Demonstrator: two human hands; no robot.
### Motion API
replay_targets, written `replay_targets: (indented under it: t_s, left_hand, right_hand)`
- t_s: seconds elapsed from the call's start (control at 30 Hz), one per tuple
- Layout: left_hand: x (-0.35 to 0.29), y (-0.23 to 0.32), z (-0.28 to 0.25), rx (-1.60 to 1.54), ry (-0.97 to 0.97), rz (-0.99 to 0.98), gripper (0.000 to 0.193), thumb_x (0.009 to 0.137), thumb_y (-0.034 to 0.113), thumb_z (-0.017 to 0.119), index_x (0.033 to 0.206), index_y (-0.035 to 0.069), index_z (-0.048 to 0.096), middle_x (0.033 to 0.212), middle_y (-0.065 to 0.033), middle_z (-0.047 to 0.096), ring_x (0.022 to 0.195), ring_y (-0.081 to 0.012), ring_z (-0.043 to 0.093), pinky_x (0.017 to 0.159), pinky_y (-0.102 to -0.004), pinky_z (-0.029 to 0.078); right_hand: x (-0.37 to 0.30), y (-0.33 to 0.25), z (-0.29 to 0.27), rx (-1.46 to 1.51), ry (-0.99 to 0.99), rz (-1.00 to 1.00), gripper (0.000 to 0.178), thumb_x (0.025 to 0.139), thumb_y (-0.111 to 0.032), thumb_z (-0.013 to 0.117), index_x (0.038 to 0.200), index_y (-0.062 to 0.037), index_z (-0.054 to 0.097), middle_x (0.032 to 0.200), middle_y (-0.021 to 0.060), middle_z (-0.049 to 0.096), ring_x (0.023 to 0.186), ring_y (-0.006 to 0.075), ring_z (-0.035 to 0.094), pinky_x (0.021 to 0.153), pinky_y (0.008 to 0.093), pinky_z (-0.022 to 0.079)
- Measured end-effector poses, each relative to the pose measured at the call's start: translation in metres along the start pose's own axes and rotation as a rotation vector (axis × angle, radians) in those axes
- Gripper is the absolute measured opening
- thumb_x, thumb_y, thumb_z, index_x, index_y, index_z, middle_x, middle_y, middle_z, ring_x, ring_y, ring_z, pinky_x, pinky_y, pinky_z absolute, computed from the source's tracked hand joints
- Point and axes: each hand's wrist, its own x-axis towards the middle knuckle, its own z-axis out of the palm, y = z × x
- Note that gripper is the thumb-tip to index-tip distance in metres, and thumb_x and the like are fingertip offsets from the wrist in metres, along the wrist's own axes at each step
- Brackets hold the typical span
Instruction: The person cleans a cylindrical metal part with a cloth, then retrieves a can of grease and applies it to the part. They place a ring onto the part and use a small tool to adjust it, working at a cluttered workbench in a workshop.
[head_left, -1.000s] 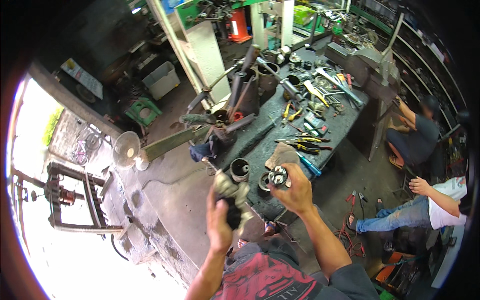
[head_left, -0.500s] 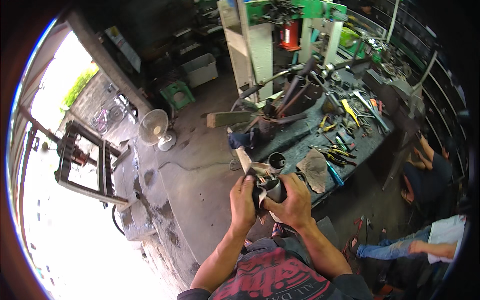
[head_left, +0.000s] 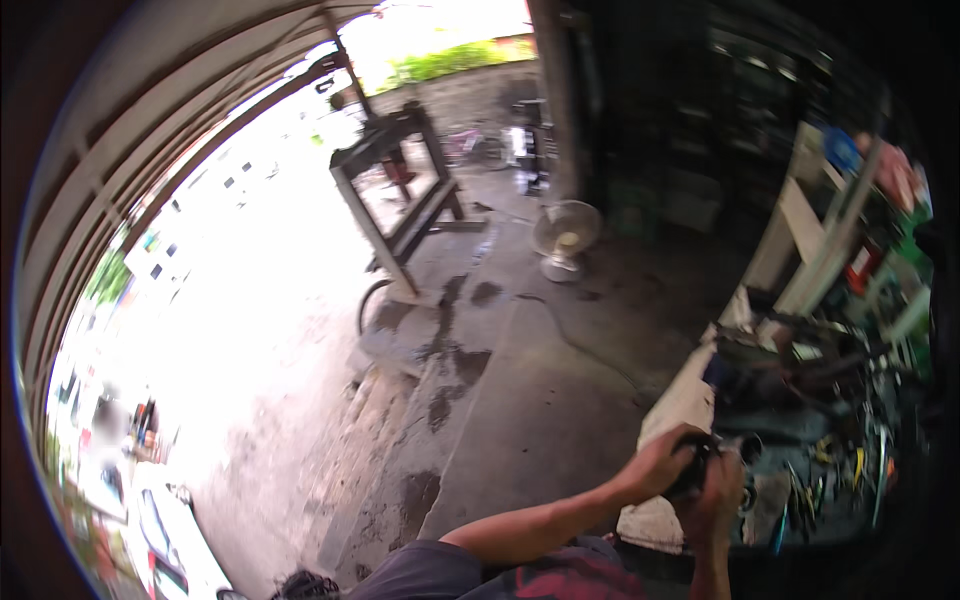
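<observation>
At the lower right, beside the near edge of the bench (head_left: 783,425): left hand (head_left: 655,468) curled round a dark part (head_left: 686,484), right hand (head_left: 716,490) closed on it from the other side, fingers blurred. Part held up between both palms. Just beyond the hands, a metal cylinder (head_left: 748,447). Near it on the bench, a brownish cloth (head_left: 769,503), then assorted hand tools (head_left: 802,500). Well apart, on the floor, a pale fan (head_left: 566,238).
</observation>
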Motion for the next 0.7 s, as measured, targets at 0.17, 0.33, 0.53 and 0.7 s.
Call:
replay_targets:
  t_s: [0.17, 0.33, 0.53, 0.7]
  left_hand:
    - [-0.004, -0.004, -0.028, -0.037, -0.008, -0.03, 0.032, 0.101, 0.014, 0.054, 0.125, -0.005, 0.064, 0.118, -0.0227, 0.071, 0.115, -0.033, 0.068, 0.102, -0.0421, 0.051]
    - [-0.009, -0.014, -0.044, 0.129, -0.049, -0.26, 0.039, 0.1, 0.021, 0.055, 0.125, -0.007, 0.063, 0.117, -0.0275, 0.07, 0.113, -0.036, 0.069, 0.095, -0.0427, 0.053]
    - [-0.025, -0.013, -0.055, -0.107, -0.077, -0.1, 0.038, 0.097, 0.013, 0.052, 0.128, -0.004, 0.065, 0.12, -0.0209, 0.072, 0.115, -0.0291, 0.069, 0.098, -0.0399, 0.053]
    - [-0.024, -0.027, -0.068, -0.075, -0.125, -0.227, 0.036, 0.096, 0.013, 0.055, 0.126, -0.004, 0.066, 0.119, -0.0213, 0.072, 0.115, -0.0315, 0.069, 0.101, -0.04, 0.053]
  right_hand:
    - [0.002, -0.016, 0.017, -0.025, -0.033, -0.054, 0.065, 0.078, -0.054, 0.08, 0.107, -0.0003, 0.058, 0.098, 0.0178, 0.054, 0.093, 0.0444, 0.056, 0.078, 0.0546, 0.043]
    - [-0.01, -0.018, 0.03, -0.017, -0.179, -0.071, 0.063, 0.078, -0.054, 0.079, 0.104, -0.0009, 0.057, 0.098, 0.0182, 0.054, 0.09, 0.0448, 0.056, 0.076, 0.0537, 0.043]
    - [-0.004, -0.021, 0.041, 0.089, -0.168, -0.095, 0.067, 0.077, -0.056, 0.079, 0.11, -0.0007, 0.059, 0.102, 0.0192, 0.055, 0.092, 0.0438, 0.057, 0.077, 0.053, 0.045]
    - [-0.01, -0.042, 0.041, -0.009, -0.226, -0.055, 0.061, 0.067, -0.041, 0.083, 0.107, -0.0006, 0.061, 0.096, 0.0181, 0.056, 0.088, 0.0435, 0.058, 0.074, 0.0535, 0.045]
